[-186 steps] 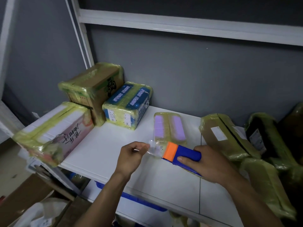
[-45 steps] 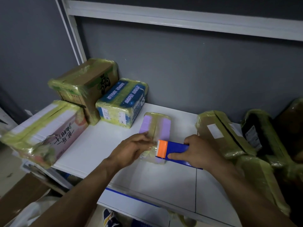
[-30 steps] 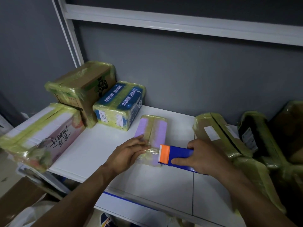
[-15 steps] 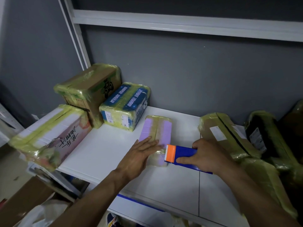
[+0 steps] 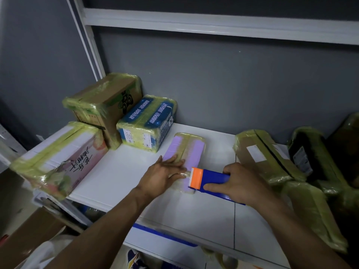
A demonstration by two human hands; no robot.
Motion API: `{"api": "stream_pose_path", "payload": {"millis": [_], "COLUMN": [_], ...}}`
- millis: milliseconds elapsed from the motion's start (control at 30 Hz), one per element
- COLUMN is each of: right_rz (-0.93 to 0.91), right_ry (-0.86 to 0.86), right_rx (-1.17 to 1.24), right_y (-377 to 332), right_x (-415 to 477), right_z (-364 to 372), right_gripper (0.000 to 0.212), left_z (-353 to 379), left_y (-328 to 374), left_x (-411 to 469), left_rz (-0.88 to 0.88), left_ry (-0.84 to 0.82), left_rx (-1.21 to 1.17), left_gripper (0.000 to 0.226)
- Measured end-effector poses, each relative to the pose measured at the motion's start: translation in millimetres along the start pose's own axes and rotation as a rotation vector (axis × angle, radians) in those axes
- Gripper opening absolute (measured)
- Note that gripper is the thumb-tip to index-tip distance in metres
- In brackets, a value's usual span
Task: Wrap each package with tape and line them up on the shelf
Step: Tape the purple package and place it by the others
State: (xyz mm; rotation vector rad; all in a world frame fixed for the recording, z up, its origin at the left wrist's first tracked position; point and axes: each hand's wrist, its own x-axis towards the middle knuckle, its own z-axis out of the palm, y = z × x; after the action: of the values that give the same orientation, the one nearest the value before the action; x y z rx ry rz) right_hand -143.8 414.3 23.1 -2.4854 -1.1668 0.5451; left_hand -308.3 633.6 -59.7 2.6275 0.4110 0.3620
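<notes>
While pinning the purple package [image 5: 194, 150] flat on the shelf [image 5: 120, 171] with the flattened left hand [image 5: 163, 175], expect light, stiff, film-slick handling; take hold by the long edges. Gripping the blue-and-orange tape dispenser [image 5: 213, 176] in the right hand [image 5: 242, 183], at its near end.

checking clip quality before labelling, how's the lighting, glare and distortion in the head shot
Head view: dim, bluish light; dark package at right sinks into shadow; sheen on the wrapped brown box; shelf post leans from the wide-angle lens; left hand, right hand and tape dispenser are sharp.
</notes>
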Motion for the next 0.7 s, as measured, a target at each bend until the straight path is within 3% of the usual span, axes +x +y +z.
{"api": "stream_pose_path", "payload": {"millis": [167,367,700], "right_rz": [0.008,0.046,0.071], "right_ry": [0.024,0.019,-0.008], "right_rx": [-0.028,-0.020,-0.057], "right_y": [1,12,25], "right_x": [-10,-8,12], "right_z": [-8,-3,12], "right_gripper": [0.064,0.066,0.067], "left_z": [-4,-1,5], "left_y": [-11,-6,0], "left_x": [-4,-3,-9], "left_rz": [0.023,0.160,0.276], "left_ry": [0.049,0.061,0.077], "left_rx": [-0.112,-0.057,0.134], "left_gripper": [0.039,0.028,0.047]}}
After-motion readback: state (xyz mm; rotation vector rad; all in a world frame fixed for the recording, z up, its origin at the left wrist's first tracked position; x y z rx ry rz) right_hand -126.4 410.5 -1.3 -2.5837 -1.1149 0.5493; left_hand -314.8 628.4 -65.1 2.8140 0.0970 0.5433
